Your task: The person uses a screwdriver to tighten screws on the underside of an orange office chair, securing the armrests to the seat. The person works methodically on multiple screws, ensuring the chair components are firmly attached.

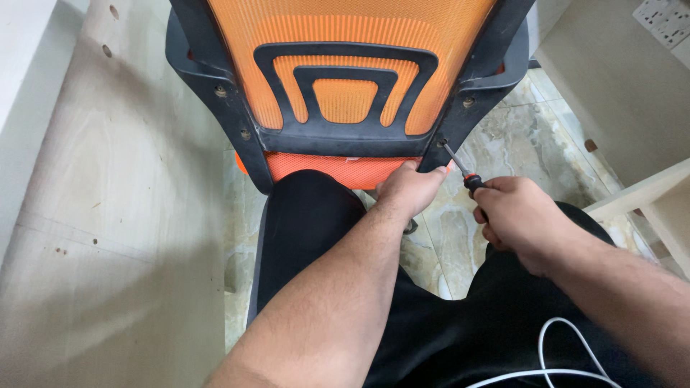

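An office chair back with orange mesh and a black plastic frame fills the top of the head view, its orange seat just below. My left hand grips the lower right corner of the frame, by the seat edge. My right hand is closed around the handle of a screwdriver. Its shaft points up and left, and the tip sits at a screw hole in the right side bar of the frame. Two more screws show on the left bar.
My legs in black trousers lie under the arms, with a white cable across the right thigh. A pale wooden panel stands at the left. Wooden furniture and a wall socket plate are at the right. The floor is marbled tile.
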